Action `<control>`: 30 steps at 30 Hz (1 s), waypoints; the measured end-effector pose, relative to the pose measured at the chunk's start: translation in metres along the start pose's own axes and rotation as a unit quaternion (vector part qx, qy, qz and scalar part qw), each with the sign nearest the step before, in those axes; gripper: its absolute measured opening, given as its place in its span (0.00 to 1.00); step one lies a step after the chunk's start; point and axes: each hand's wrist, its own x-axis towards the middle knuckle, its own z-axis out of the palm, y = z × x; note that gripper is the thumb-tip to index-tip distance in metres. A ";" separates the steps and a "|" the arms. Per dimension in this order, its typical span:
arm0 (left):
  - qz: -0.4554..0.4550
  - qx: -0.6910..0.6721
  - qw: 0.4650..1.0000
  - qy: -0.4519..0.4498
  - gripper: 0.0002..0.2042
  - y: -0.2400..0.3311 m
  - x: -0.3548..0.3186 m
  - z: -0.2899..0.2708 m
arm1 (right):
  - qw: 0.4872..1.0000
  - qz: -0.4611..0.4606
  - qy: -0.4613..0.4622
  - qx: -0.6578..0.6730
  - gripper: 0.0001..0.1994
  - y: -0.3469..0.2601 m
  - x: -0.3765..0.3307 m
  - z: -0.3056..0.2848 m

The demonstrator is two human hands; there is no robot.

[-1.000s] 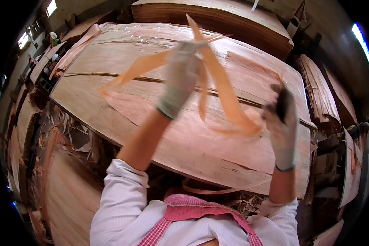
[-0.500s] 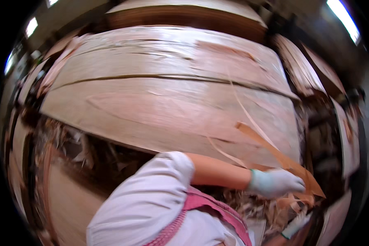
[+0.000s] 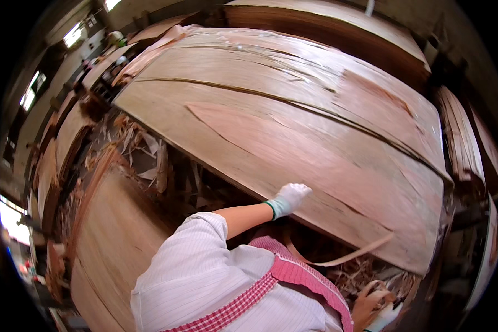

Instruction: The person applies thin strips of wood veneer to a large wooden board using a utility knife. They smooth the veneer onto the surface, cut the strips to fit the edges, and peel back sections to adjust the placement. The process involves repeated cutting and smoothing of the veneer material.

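My left hand (image 3: pixel 290 200), in a white knit glove with a green cuff, is over the near edge of a big stack of wood veneer sheets (image 3: pixel 249 160). Its fingers are curled, and no strip shows in them. A pinkish veneer patch (image 3: pixel 276 146) lies on top of the stack. At the lower right, my right hand (image 3: pixel 386 317), also gloved, is closed on curled veneer strips (image 3: pixel 371 301); my body partly hides it. Between the hands, a thin veneer strip (image 3: pixel 354 257) loops over the stack's near edge.
Behind me at left stands another veneer stack (image 3: pixel 116 238). Torn veneer scraps (image 3: pixel 144 146) litter the gap between the stacks. More stacks stand at the far side (image 3: pixel 326 22) and at the right (image 3: pixel 462 138). A dark split (image 3: pixel 293 99) runs across the big stack's top.
My left hand has moved left along the stack's near edge, away from the orange-brown strips at right. Those strips have left the stack's right corner. My view has turned and tilted.
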 end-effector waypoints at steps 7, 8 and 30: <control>-0.216 0.259 0.941 0.005 0.04 -0.174 0.016 -0.017 | 0.767 0.411 -0.308 0.383 0.20 -0.094 0.008 0.087; -0.235 0.262 0.936 0.001 0.05 -0.197 0.016 -0.024 | 0.721 0.481 -0.324 0.381 0.21 -0.121 0.014 0.082; -0.203 0.107 0.973 0.004 0.04 -0.279 0.044 -0.076 | 0.801 0.520 -0.094 0.281 0.11 -0.246 -0.075 0.195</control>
